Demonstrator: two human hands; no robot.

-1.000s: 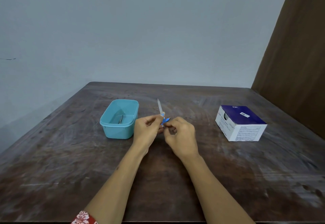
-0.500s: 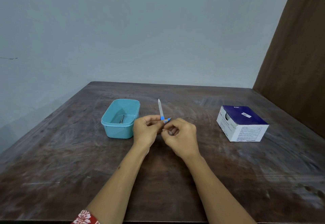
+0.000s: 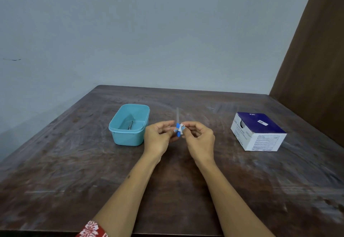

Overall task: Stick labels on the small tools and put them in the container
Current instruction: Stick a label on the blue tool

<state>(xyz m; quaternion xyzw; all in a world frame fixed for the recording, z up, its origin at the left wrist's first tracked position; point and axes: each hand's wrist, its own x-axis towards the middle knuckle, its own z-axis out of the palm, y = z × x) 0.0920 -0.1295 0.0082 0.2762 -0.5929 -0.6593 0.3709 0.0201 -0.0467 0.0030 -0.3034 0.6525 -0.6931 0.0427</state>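
- left hand (image 3: 158, 136) and right hand (image 3: 198, 137) meet above mid desk (image 3: 186, 190), both pinching a small blue-hubbed tool (image 3: 178, 125); its clear cap points up and away, blurred.
- white label (image 3: 180, 128) sits at the blue hub, partly wrapped; fingertips hide its ends, so can't tell how far it is stuck.
- teal container (image 3: 130, 125) stands just left of the left hand; one small metallic item (image 3: 130, 126) lies inside, too small to identify.
- blue-and-white carton (image 3: 257, 131) sits well right, print unreadable.
- red patterned sleeve (image 3: 92, 229) cut off at the bottom edge.
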